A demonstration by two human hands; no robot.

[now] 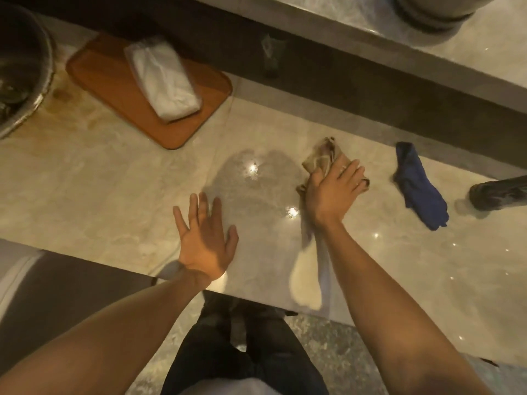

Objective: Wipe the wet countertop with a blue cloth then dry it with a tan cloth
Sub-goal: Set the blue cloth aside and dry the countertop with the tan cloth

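Note:
My right hand (332, 192) presses flat on a crumpled tan cloth (320, 159) on the beige marble countertop (114, 195). The cloth lies at the right edge of a greyish wet patch (251, 183) with glints of light in it. My left hand (204, 240) hovers or rests with fingers spread at the near left edge of that patch, holding nothing. A dark blue cloth (419, 185) lies crumpled on the counter to the right of my right hand, apart from it.
An orange tray (199, 109) with a white plastic-wrapped pack (164, 81) sits at the back left. A metal pot (20, 67) stands far left, with brownish stains beside it. A dark object (499, 192) lies at the right edge. A raised ledge runs behind.

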